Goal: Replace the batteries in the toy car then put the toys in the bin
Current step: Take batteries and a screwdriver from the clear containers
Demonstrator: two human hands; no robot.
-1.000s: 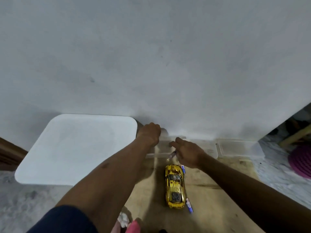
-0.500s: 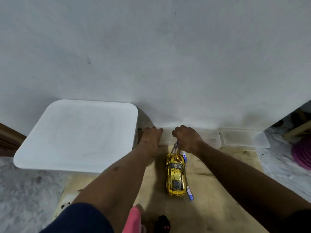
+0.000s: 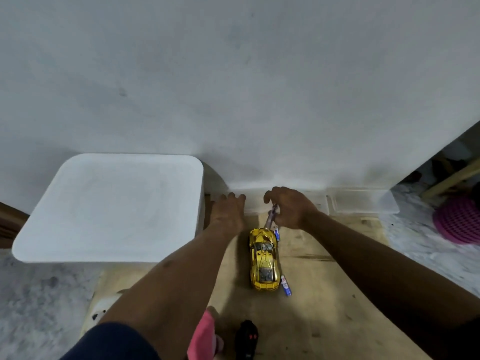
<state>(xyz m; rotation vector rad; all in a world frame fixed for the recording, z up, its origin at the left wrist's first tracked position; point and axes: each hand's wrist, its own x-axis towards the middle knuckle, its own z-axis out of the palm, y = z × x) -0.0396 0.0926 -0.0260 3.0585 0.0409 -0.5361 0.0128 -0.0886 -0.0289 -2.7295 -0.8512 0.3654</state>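
Item: yellow toy car (image 3: 263,261), metallic finish, lying lengthwise on a wooden board (image 3: 324,294), nose toward 12 o'clock, wheels down. Batteries: one blue battery (image 3: 286,285) on the board touching or just beside the car's rear corner at 4 o'clock; a second blue battery (image 3: 277,234) just beside the car's front at 1 o'clock, partly under the right hand. Right hand (image 3: 289,207): at 12 o'clock of the car, fingers curled shut around a thin screwdriver (image 3: 270,219), whose shaft slants down toward the car's nose; whether the tip touches the car cannot be told. Left hand (image 3: 228,210): at 11 o'clock of the car, palm down, fingers extended and loose, holding nothing, fingertips reaching toward a low clear tray (image 3: 259,203) against the wall; contact with it cannot be told. White bin (image 3: 111,209): at 9 o'clock of the car, well apart, upright. Second clear tray (image 3: 363,202): at 2 o'clock, along the wall. Black remote (image 3: 246,339): at 6 o'clock, near the lower edge. Pink object (image 3: 204,336): beside the remote, unidentifiable. Pink basket (image 3: 459,220): far 3 o'clock.
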